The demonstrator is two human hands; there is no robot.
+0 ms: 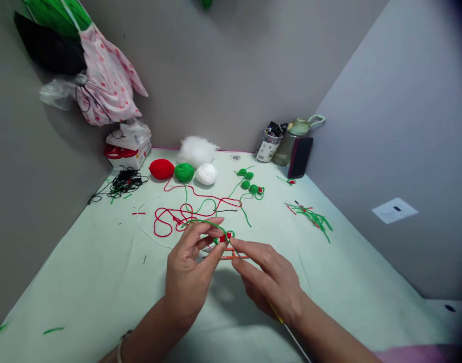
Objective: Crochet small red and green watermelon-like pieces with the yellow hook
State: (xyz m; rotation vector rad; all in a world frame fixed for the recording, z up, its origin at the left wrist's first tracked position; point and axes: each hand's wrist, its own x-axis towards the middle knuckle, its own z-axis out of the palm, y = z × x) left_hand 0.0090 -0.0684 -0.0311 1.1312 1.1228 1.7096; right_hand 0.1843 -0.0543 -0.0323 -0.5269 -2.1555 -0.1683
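Pinched between the thumb and fingers of my left hand [191, 267] is a small crochet piece [223, 237] in red, white and green. Green yarn [206, 221] runs over the left fingers to it. My right hand [270, 277] grips a thin crochet hook [275, 311] with a yellow section; its tip meets the piece at the left fingertips. A thin white length trails from the hook's lower end. Beneath the hands lies an orange-handled tool [234, 256], partly hidden by the fingers.
Behind stand red [161, 169], green [184, 172] and white yarn balls [206, 174] near white stuffing [198, 150]. Loose red yarn [163, 222] tangles left. Several green crocheted balls [254, 189], yarn scraps [310, 218], a bottle [285, 149] and a phone [301, 157] sit right.
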